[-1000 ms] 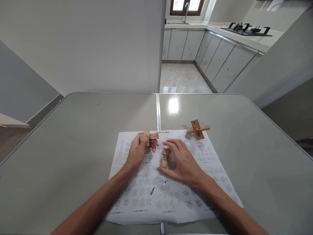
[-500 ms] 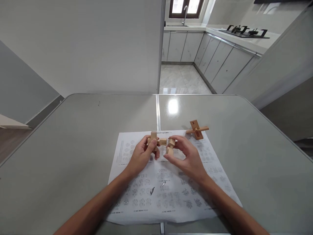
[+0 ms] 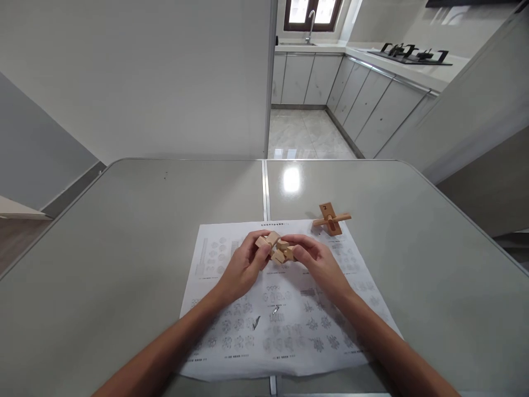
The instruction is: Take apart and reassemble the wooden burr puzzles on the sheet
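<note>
Closer together now than half a second ago, your two loads of pale wood have come to meet over the far half of the printed sheet (image 3: 231,365), and the pale wooden cluster (image 3: 273,238) has turned so that its bars slant.

Your left hand (image 3: 244,268) pinches that cluster, thumb pressed on the near side and the index finger curled round the far side; the lower fingers are partly hidden, so their grip you cannot tell from this view. Your right hand (image 3: 324,268) pinches the notched block (image 3: 291,253) between thumb and bent index finger, over the sheet's far half too, a little right of its middle. Block and cluster look to be touching, but whether any notch is seated is too small to tell.

To do this well, keep the left pinch firm as the steady side and let the right fingertips make the small turns. Line up notch and bar before you press, push straight, and back off if it binds, since a tilted block would likely jam or spread the bars. Keep your knuckles clear of the darker wooden cross (image 3: 326,209), marked 2, at the sheet's far right corner.
</note>
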A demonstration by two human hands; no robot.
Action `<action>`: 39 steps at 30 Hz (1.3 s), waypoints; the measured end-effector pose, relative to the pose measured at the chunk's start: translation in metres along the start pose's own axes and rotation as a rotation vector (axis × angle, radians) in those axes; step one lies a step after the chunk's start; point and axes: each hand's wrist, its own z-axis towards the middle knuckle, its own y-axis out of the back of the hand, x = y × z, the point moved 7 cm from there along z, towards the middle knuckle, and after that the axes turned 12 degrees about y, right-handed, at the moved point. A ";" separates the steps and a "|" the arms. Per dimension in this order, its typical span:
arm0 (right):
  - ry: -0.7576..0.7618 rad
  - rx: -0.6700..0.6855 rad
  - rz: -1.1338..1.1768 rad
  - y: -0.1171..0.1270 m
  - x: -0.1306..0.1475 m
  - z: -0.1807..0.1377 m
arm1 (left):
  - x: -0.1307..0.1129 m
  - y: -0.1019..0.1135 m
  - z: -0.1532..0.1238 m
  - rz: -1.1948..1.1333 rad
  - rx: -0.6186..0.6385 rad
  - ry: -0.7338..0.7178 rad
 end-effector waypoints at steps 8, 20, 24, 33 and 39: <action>-0.043 0.005 0.030 -0.005 -0.004 -0.003 | -0.004 -0.005 -0.005 0.199 0.038 -0.067; -0.067 -0.023 -0.045 -0.005 -0.002 -0.008 | 0.000 -0.014 -0.007 0.264 0.124 -0.155; -0.041 -0.005 -0.068 -0.007 -0.002 -0.009 | -0.001 -0.012 -0.007 0.342 0.060 -0.234; 0.004 0.096 -0.070 -0.016 -0.004 -0.012 | -0.012 -0.016 -0.017 0.540 -0.048 -0.459; -0.001 0.184 -0.017 -0.021 -0.005 -0.013 | -0.013 -0.012 -0.017 0.613 -0.122 -0.483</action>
